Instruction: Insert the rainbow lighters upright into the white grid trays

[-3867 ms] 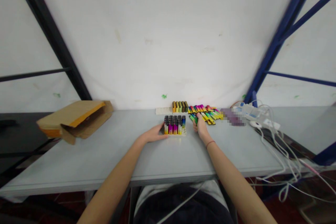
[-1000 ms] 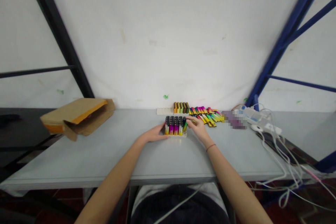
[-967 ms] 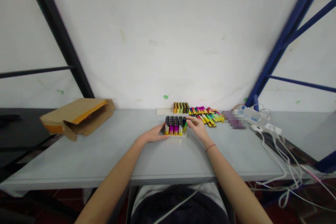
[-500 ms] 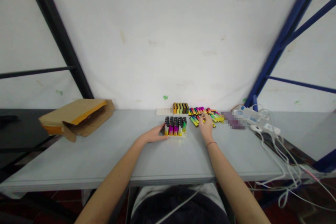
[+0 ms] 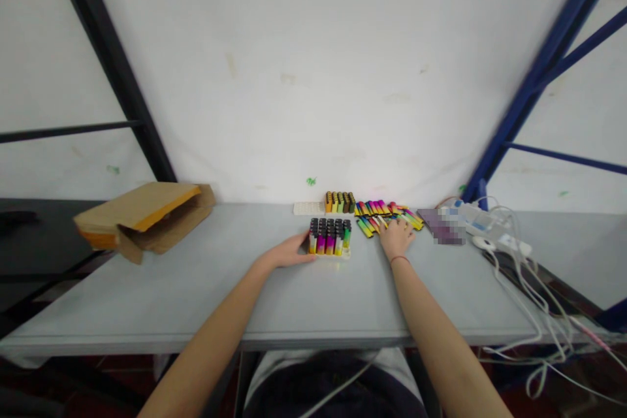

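Observation:
My left hand (image 5: 292,251) grips the left side of a white tray (image 5: 345,253), thumb along its front edge and the other fingers behind. Upright lighters (image 5: 326,238) with black tops fill most of this tray, coloured white, purple, green and yellow. My right hand (image 5: 396,239) reaches over a pile of loose colourful lighters (image 5: 365,228), its fingers apart and touching the pile. Whether a lighter is under the fingertips is hidden. Behind the tray stands a second block of yellow, green and dark lighters (image 5: 339,202), next to an empty white tray (image 5: 308,208).
An open brown cardboard box (image 5: 142,215) lies at the left of the grey table (image 5: 220,294). A blurred purple item (image 5: 445,227) lies right of the loose lighters. White cables and a power strip (image 5: 509,243) spread over the right end. A wall rises behind.
My right hand has moved slightly right and its fingers have spread over the loose lighters. The left hand stays on the tray. The whole view has shifted a little.

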`<action>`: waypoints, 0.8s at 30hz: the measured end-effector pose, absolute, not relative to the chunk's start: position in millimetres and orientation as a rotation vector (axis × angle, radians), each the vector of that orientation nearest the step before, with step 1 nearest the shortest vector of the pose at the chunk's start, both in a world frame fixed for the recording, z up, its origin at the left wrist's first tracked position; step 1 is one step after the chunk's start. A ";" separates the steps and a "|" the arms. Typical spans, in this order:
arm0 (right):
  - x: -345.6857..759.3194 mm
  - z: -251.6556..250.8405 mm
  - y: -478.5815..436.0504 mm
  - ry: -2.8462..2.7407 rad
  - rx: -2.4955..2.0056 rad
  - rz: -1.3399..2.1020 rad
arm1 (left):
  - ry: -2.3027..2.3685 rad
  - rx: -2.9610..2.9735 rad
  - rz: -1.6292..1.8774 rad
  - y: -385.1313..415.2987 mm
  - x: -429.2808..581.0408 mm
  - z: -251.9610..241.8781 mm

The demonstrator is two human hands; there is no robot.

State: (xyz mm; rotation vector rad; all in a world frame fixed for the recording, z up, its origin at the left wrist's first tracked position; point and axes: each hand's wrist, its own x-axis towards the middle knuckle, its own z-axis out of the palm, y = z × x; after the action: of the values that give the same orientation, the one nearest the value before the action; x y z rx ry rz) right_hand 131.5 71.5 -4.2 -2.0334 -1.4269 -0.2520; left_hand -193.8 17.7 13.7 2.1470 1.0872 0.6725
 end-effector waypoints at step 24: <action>117.5 1.6 70.8 -1.334 -1.188 0.497 | 1.106 2.169 0.631 14.0 -192.6 18.4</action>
State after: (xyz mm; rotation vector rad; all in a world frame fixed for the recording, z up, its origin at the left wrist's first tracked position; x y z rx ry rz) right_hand 117.5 70.8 1.6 -1.1884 -1.3345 0.4971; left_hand -192.6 14.0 18.4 2.1687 1.1059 0.6312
